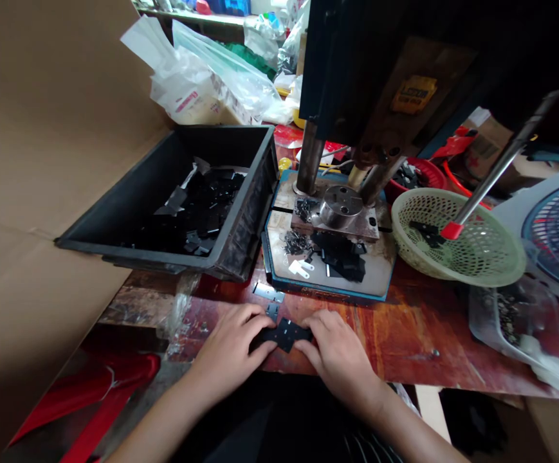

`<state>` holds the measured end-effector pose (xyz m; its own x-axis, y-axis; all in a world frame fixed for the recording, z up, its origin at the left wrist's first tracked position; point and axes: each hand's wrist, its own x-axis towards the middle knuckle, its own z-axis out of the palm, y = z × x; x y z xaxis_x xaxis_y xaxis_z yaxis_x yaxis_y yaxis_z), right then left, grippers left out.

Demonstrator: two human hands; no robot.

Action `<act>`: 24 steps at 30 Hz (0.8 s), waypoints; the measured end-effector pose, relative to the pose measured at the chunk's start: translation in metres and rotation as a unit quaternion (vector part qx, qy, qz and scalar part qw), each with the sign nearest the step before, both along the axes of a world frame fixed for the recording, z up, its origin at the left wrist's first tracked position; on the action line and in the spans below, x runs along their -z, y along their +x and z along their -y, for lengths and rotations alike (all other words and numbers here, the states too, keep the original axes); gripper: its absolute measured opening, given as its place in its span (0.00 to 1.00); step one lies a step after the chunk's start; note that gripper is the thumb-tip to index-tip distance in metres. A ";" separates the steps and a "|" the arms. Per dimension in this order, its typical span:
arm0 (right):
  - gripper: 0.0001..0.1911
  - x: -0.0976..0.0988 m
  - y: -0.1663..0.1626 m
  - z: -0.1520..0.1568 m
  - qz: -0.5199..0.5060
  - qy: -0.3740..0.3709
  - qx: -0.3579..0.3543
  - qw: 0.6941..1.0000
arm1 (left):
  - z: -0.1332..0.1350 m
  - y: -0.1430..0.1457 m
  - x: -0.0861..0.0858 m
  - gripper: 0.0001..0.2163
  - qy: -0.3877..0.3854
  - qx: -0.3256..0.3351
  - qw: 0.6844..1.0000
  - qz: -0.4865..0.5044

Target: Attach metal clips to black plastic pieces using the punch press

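Note:
My left hand (233,347) and my right hand (339,350) rest on the near edge of the worn wooden bench (404,334). Together they pinch a small black plastic part (286,333) that sits flat between them, each hand gripping one end. Just beyond the part lie two small metal pieces (269,294). Farther back stands a manual press (356,96) on its base plate (330,283), where a pile of black parts (341,254) and a few white pieces lie.
A black crate (240,231) of black parts sits at left beside a large cardboard sheet (42,161). At right a green mesh basket (457,238) lies under the press lever (496,170), with a clear tub (520,321) and a fan (556,231) nearby.

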<state>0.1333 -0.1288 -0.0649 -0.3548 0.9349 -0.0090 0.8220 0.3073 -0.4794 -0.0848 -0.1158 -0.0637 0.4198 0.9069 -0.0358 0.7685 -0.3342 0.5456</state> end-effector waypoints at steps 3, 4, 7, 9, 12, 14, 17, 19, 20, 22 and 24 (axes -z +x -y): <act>0.06 -0.001 0.001 0.000 0.030 0.021 0.003 0.999 | 0.000 0.000 0.001 0.06 -0.003 0.001 1.000 -0.012; 0.06 0.000 0.002 0.000 0.037 0.030 0.004 0.999 | 0.001 0.001 0.001 0.07 -0.003 -0.002 1.000 -0.014; 0.08 0.004 0.007 0.000 0.054 0.064 0.005 0.996 | 0.001 0.001 0.001 0.11 -0.003 -0.005 1.000 -0.020; 0.09 0.008 0.010 -0.001 0.064 0.087 0.007 0.994 | 0.001 0.001 0.000 0.10 -0.006 -0.002 1.000 -0.022; 0.10 0.012 0.012 -0.005 0.084 0.112 0.017 0.990 | 0.000 0.003 -0.002 0.07 -0.009 -0.004 1.000 -0.019; 0.09 0.013 0.012 -0.008 0.091 0.118 0.023 0.989 | 0.000 0.004 -0.003 0.07 -0.013 -0.012 1.000 -0.015; 0.09 0.009 0.014 -0.012 0.085 0.106 0.015 0.991 | 0.001 0.005 -0.003 0.05 -0.034 -0.017 0.999 -0.005; 0.10 0.005 0.015 -0.014 0.077 0.091 0.004 0.993 | 0.003 0.006 -0.003 0.05 -0.048 -0.013 0.999 0.011; 0.11 0.004 0.016 -0.014 0.076 0.084 0.000 0.994 | 0.004 0.006 -0.003 0.07 -0.050 -0.012 0.998 0.024; 0.12 0.001 0.016 -0.014 0.084 0.079 -0.003 0.993 | 0.004 0.006 -0.004 0.11 -0.054 -0.024 0.996 0.061; 0.11 0.000 0.015 -0.014 0.106 0.084 -0.004 0.991 | 0.003 0.007 -0.006 0.11 -0.083 -0.074 0.987 0.115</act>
<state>0.1485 -0.1152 -0.0651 -0.3696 0.9264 0.0718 0.8958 0.3758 -0.2374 -0.0779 -0.1192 -0.0579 0.2972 0.9486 -0.1087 0.6510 -0.1181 0.7498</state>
